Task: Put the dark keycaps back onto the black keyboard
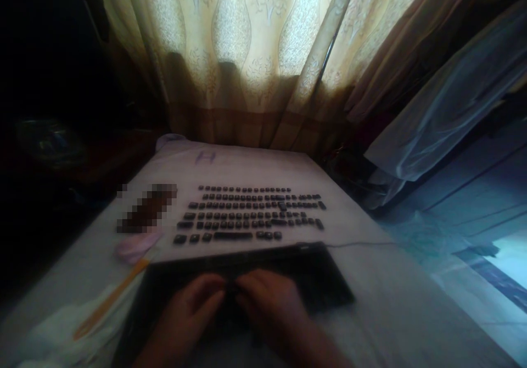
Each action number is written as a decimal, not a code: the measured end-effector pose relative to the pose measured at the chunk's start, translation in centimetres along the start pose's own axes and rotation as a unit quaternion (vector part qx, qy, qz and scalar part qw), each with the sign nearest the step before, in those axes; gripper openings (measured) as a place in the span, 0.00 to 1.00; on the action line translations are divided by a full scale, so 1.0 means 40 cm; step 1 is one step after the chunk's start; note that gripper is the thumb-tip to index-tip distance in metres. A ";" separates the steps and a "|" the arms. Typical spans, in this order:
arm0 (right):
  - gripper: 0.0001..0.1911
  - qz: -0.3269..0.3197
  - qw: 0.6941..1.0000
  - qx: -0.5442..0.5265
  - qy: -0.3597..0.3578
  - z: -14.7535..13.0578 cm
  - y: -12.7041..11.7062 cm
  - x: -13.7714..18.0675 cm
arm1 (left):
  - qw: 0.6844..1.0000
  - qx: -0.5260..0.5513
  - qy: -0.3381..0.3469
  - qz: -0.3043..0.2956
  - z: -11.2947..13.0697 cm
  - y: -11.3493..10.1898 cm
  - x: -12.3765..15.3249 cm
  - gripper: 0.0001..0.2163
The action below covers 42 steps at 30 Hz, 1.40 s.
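Observation:
Both hands rest on a dark flat keyboard frame (321, 280) lying on a white sheet near me. My left hand (193, 307) and my right hand (267, 302) meet at the frame's middle, fingers curled and pinched together over a small spot; what they hold is too dark to make out. Beyond the frame, several rows of loose black keycaps (251, 214) are laid out on the white sheet (370, 313) in keyboard order.
An orange stick-like tool (111, 299) lies at the left beside a pale pink cloth (134, 247) and crumpled white material (53, 329). A thin cable (358, 243) runs right from the frame. Patterned curtains (255, 55) hang behind; a blue floor (473, 219) lies to the right.

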State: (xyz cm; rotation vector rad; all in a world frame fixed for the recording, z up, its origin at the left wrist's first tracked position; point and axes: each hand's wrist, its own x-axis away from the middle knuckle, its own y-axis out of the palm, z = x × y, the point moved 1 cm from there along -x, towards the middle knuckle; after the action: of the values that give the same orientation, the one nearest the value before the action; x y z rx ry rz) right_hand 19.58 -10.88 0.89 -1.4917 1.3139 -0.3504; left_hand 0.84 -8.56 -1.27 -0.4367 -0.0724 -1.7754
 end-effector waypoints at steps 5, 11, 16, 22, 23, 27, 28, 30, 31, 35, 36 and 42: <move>0.10 0.011 0.990 0.044 0.133 0.171 -0.100 -0.031 | 1.000 0.003 -0.001 0.030 -0.028 -0.012 -0.017 0.23; 0.09 -0.102 0.954 0.125 0.254 0.341 -0.179 -0.052 | 0.999 0.003 0.018 0.036 -0.037 -0.017 -0.018 0.22; 0.09 -0.132 0.951 0.118 0.252 0.366 -0.165 -0.063 | 0.999 -0.014 0.008 0.037 -0.032 -0.013 -0.016 0.21; 0.09 -0.141 0.951 0.119 0.247 0.383 -0.148 -0.063 | 0.999 -0.017 0.001 0.033 -0.026 -0.010 -0.009 0.21; 0.10 -0.142 0.951 0.118 0.246 0.384 -0.146 -0.062 | 0.999 -0.018 0.001 0.032 -0.026 -0.011 -0.009 0.21; 0.11 -0.145 0.952 0.117 0.243 0.384 -0.141 -0.061 | 0.999 -0.025 0.011 0.042 -0.028 -0.012 -0.010 0.21; 0.11 -0.145 0.952 0.116 0.243 0.383 -0.141 -0.061 | 0.999 -0.027 0.011 0.039 -0.029 -0.013 -0.011 0.21; 0.10 -0.143 0.953 0.114 0.243 0.380 -0.141 -0.062 | 0.999 -0.028 0.009 0.033 -0.032 -0.015 -0.014 0.21; 0.10 -0.141 0.953 0.113 0.244 0.379 -0.142 -0.062 | 0.999 -0.028 0.007 0.029 -0.034 -0.016 -0.015 0.22; 0.10 -0.126 0.952 0.117 0.252 0.376 -0.152 -0.061 | 0.999 -0.026 0.010 0.022 -0.043 -0.019 -0.021 0.21; 0.10 -0.120 0.952 0.120 0.255 0.375 -0.157 -0.061 | 0.999 -0.026 0.012 0.020 -0.045 -0.019 -0.022 0.21; 0.10 -0.083 0.970 0.102 0.207 0.291 -0.171 -0.035 | 0.999 -0.031 0.013 0.010 -0.039 -0.021 -0.018 0.22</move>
State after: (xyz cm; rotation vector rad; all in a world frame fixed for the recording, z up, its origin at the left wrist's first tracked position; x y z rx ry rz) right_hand 31.70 -5.02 2.57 -1.4011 1.4245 -0.9188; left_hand -0.23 -8.12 -2.80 -0.4562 0.0053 -1.7674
